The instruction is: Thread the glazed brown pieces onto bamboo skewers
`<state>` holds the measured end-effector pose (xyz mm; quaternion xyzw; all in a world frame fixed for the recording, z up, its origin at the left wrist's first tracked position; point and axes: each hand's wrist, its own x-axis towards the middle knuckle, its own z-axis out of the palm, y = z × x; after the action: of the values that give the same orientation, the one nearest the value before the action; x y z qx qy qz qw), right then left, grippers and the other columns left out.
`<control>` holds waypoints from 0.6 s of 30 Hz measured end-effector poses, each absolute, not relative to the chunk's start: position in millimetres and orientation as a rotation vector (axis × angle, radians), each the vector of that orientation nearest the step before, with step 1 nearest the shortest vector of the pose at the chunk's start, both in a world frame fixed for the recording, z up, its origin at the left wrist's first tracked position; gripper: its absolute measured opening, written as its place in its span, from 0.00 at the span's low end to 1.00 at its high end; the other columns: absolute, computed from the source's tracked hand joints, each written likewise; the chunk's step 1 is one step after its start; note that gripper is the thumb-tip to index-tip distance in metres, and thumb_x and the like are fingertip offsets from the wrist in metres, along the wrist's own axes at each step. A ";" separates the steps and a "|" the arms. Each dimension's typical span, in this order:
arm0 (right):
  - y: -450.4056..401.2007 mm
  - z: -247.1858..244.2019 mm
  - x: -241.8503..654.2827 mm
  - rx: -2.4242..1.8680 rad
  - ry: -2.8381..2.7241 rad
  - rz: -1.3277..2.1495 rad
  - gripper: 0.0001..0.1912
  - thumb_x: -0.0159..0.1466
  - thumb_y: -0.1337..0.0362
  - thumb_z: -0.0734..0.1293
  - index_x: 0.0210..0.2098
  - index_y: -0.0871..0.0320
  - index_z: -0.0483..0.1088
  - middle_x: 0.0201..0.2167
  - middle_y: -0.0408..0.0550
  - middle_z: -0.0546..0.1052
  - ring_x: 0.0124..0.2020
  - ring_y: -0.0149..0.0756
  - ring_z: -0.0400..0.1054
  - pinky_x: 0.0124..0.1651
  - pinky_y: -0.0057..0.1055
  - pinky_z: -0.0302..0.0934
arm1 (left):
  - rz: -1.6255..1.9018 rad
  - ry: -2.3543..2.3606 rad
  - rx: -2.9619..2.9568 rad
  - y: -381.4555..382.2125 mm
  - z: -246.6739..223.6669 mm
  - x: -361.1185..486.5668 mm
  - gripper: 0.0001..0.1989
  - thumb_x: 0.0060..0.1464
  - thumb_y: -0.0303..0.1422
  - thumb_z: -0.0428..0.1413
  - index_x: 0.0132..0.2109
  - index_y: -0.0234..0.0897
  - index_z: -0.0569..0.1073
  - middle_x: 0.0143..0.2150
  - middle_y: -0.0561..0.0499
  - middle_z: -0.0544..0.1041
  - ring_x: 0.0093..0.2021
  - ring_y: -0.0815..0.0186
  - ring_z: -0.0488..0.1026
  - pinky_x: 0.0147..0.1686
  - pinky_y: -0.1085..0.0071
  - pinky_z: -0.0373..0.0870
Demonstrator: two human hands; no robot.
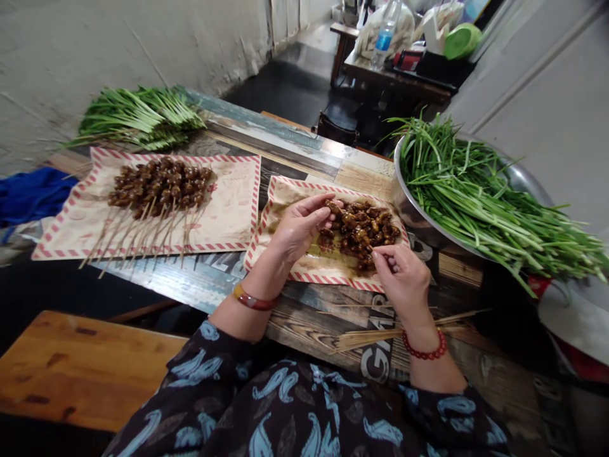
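My left hand pinches a dark, glazed piece of meat between thumb and fingertips, above the left part of a meat pile. My right hand is closed, thumb against forefinger, on what looks like a thin bamboo skewer at the pile's near edge; most of it is hidden by the fingers. The pile of sauced meat pieces lies on an oily sheet of paper with a red-striped border. Bare bamboo skewers lie on the table below my right hand.
Loaded meat skewers lie on another striped paper sheet at left. Behind it is a stack of green chives. A metal basin heaped with long chives stands at right. A wooden bench is at lower left.
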<state>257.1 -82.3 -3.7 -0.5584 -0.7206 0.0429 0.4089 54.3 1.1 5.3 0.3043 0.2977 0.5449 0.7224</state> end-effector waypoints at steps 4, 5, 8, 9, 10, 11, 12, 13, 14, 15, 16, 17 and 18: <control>-83.8 -2.4 257.3 -1.404 -1.821 0.111 0.06 0.66 0.67 0.64 0.35 0.55 0.74 0.27 0.44 0.76 0.27 0.32 0.68 0.31 0.29 0.64 | 1.225 0.683 0.594 3.2 1.5 50.3 0.16 0.44 0.27 0.66 0.44 0.33 0.78 0.35 0.49 0.80 0.27 0.76 0.72 0.28 0.79 0.67; -84.1 -2.0 257.2 -1.399 -1.824 0.113 0.06 0.66 0.67 0.64 0.36 0.55 0.74 0.28 0.44 0.76 0.28 0.32 0.69 0.32 0.29 0.64 | 1.230 0.679 0.573 3.9 0.2 49.1 0.16 0.45 0.27 0.65 0.44 0.34 0.78 0.35 0.49 0.80 0.27 0.75 0.73 0.28 0.79 0.68; -85.0 -1.2 256.5 -1.373 -1.846 0.111 0.06 0.66 0.68 0.65 0.38 0.55 0.75 0.30 0.45 0.77 0.29 0.32 0.70 0.33 0.29 0.65 | 1.225 0.664 0.523 5.1 -2.7 46.8 0.14 0.46 0.28 0.65 0.43 0.34 0.77 0.35 0.49 0.80 0.30 0.72 0.75 0.30 0.78 0.70; -85.2 -1.1 256.2 -1.366 -1.855 0.109 0.07 0.66 0.68 0.65 0.38 0.55 0.75 0.30 0.45 0.77 0.30 0.32 0.70 0.33 0.30 0.66 | 1.219 0.666 0.514 5.1 -3.1 46.6 0.14 0.47 0.28 0.64 0.43 0.34 0.77 0.35 0.49 0.80 0.31 0.71 0.76 0.31 0.77 0.70; -85.4 -1.1 255.8 -1.363 -1.864 0.108 0.07 0.66 0.68 0.64 0.38 0.55 0.75 0.30 0.45 0.77 0.30 0.32 0.71 0.34 0.30 0.66 | 1.214 0.668 0.508 4.9 -3.0 46.6 0.13 0.47 0.28 0.64 0.42 0.34 0.77 0.35 0.49 0.80 0.31 0.71 0.76 0.32 0.76 0.71; -85.6 -1.1 255.6 -1.363 -1.871 0.108 0.07 0.66 0.68 0.64 0.38 0.55 0.75 0.30 0.45 0.77 0.31 0.32 0.71 0.34 0.30 0.66 | 1.214 0.671 0.503 4.6 -2.6 46.8 0.12 0.48 0.28 0.64 0.42 0.34 0.77 0.34 0.49 0.80 0.31 0.70 0.77 0.33 0.75 0.71; -85.8 -1.2 255.3 -1.364 -1.875 0.108 0.07 0.66 0.68 0.64 0.38 0.55 0.75 0.30 0.45 0.77 0.31 0.32 0.71 0.34 0.30 0.66 | 1.216 0.671 0.500 4.2 -2.0 47.1 0.12 0.48 0.28 0.64 0.41 0.34 0.76 0.34 0.49 0.80 0.31 0.70 0.77 0.34 0.75 0.72; -85.9 -1.3 255.2 -1.366 -1.879 0.107 0.07 0.66 0.68 0.64 0.38 0.55 0.75 0.30 0.45 0.77 0.31 0.32 0.71 0.34 0.30 0.66 | 1.219 0.670 0.499 3.9 -1.3 47.4 0.11 0.48 0.28 0.64 0.41 0.34 0.76 0.34 0.49 0.80 0.32 0.69 0.77 0.35 0.74 0.73; -86.1 -1.4 255.2 -1.368 -1.883 0.104 0.07 0.66 0.67 0.64 0.38 0.55 0.75 0.30 0.45 0.77 0.31 0.32 0.71 0.34 0.30 0.67 | 1.222 0.669 0.498 3.6 -0.7 47.7 0.11 0.48 0.27 0.63 0.41 0.33 0.76 0.34 0.49 0.80 0.32 0.69 0.77 0.36 0.73 0.73; -86.1 -1.5 255.2 -1.368 -1.887 0.101 0.07 0.66 0.68 0.64 0.38 0.55 0.75 0.29 0.45 0.77 0.30 0.32 0.71 0.34 0.30 0.67 | 1.222 0.668 0.496 3.5 -0.2 47.9 0.11 0.48 0.27 0.63 0.41 0.33 0.76 0.34 0.49 0.80 0.32 0.69 0.77 0.37 0.73 0.73; -86.1 -1.5 255.3 -1.366 -1.889 0.097 0.07 0.66 0.68 0.64 0.38 0.55 0.75 0.29 0.44 0.77 0.30 0.32 0.71 0.34 0.30 0.67 | 1.222 0.667 0.494 3.5 0.1 48.0 0.11 0.49 0.27 0.63 0.41 0.33 0.75 0.34 0.49 0.80 0.32 0.69 0.78 0.38 0.73 0.73; -86.0 -1.5 255.5 -1.363 -1.892 0.094 0.07 0.66 0.68 0.64 0.38 0.55 0.75 0.29 0.44 0.77 0.30 0.32 0.70 0.35 0.30 0.67 | 1.221 0.665 0.491 3.7 0.2 48.0 0.11 0.49 0.27 0.63 0.42 0.33 0.75 0.34 0.49 0.80 0.32 0.69 0.78 0.38 0.72 0.74; -85.8 -1.4 255.6 -1.359 -1.895 0.091 0.07 0.66 0.68 0.64 0.38 0.55 0.75 0.29 0.44 0.77 0.30 0.32 0.70 0.35 0.30 0.67 | 1.221 0.663 0.487 3.8 0.2 48.0 0.11 0.49 0.26 0.63 0.42 0.33 0.75 0.34 0.48 0.80 0.32 0.69 0.78 0.38 0.72 0.74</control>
<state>255.6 -85.8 -1.4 -0.5354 -0.7466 0.0359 0.3932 48.0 3.8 0.2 0.2223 0.3023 0.5568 0.7411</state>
